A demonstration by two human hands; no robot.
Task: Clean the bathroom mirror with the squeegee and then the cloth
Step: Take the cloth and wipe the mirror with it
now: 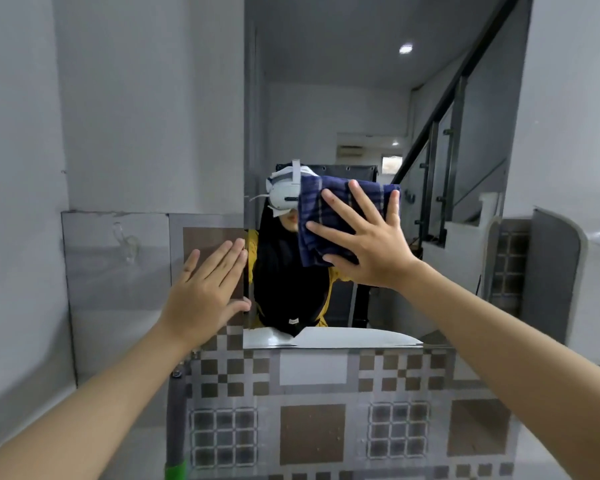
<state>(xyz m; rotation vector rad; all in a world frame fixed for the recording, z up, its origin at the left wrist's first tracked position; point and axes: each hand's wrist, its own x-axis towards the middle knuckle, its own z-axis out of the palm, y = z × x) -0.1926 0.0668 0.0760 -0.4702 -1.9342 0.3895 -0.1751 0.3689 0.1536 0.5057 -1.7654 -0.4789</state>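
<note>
Head view: pressing the blue cloth (329,216) flat on the mirror (361,116) with spread right hand (368,244), for even wiping; bracing open left hand (208,289) on the mirror's left edge, holding nothing.

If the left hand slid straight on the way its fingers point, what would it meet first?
The left hand lies flat on the tiled wall, fingers pointing up and right. It would probably meet the mirror's left edge first; the fingertips are already about level with it, and the depth is unclear.
</note>
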